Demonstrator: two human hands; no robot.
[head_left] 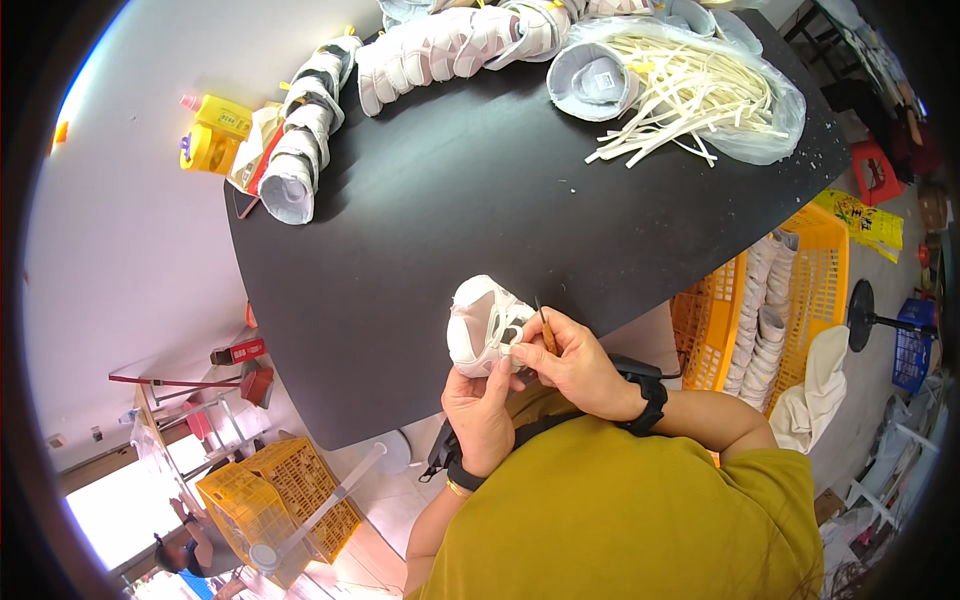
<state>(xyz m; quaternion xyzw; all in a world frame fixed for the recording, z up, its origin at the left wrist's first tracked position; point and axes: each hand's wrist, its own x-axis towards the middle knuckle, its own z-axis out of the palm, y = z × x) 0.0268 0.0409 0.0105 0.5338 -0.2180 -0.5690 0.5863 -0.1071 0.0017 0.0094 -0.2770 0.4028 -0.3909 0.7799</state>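
Observation:
A white and pale pink shoe upper [474, 318] is held up over the near edge of the black table [400, 260]. My left hand [480, 418] grips its lower end, thumb on top and fingers underneath. My right hand [578, 368] is closed round a thin tool with a brown wooden handle [549, 336] and a dark, narrow tip pointing away from me. My right fingertips also touch the upper beside its eyelets, at a short piece of white lace. Fingers partly hide the point where lace and upper meet.
Nested rows of shoe uppers [430, 65] lie along the table's far side. A clear plastic bag [788, 125] of cream laces [690, 95] sits far right. Yellow bottles [208, 148] stand at the left edge. An orange crate [825, 270] of uppers stands right; another crate [300, 480] stands lower left.

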